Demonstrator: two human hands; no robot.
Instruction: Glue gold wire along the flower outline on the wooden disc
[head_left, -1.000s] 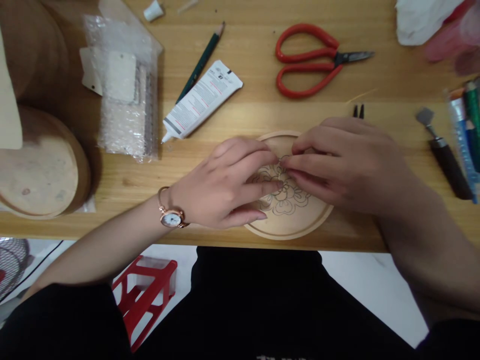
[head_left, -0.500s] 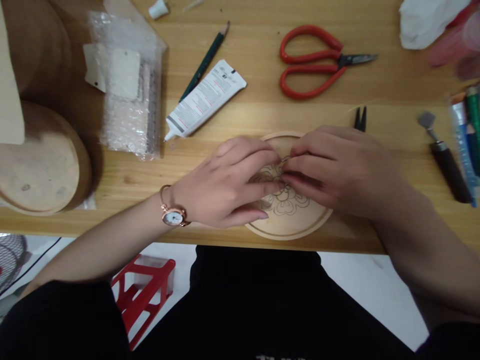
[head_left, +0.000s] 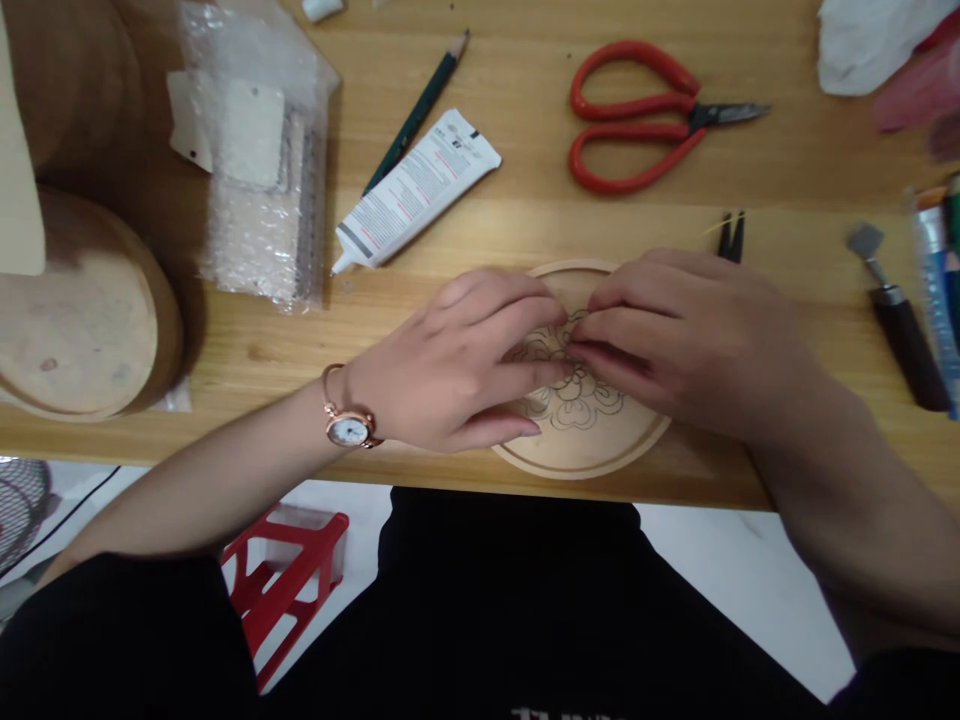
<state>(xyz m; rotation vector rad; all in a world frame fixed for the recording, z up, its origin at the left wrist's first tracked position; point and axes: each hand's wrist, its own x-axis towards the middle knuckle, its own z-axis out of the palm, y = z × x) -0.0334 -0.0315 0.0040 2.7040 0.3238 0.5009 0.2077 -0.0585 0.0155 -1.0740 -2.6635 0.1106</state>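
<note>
A round wooden disc (head_left: 581,450) with a raised rim lies on the table, with a flower outline (head_left: 574,400) drawn on it in dark lines. My left hand (head_left: 457,365), wearing a rose-gold wristwatch (head_left: 348,430), rests over the disc's left side. My right hand (head_left: 690,340) covers its upper right. Their fingertips meet above the flower's centre. Anything pinched between them is too small to make out. Black tweezers (head_left: 731,238) poke out just beyond my right hand.
On the wooden table (head_left: 247,360) lie red-handled scissors (head_left: 637,115), a white glue tube (head_left: 416,190), a pencil (head_left: 416,110) and a bubble-wrap bag (head_left: 255,200). Stacked wooden discs (head_left: 75,310) stand at left. A dark-handled palette knife (head_left: 907,340) lies at right.
The table items drift slightly right and up in the view as my head shifts. Both hands stay over the disc with their fingertips together.
</note>
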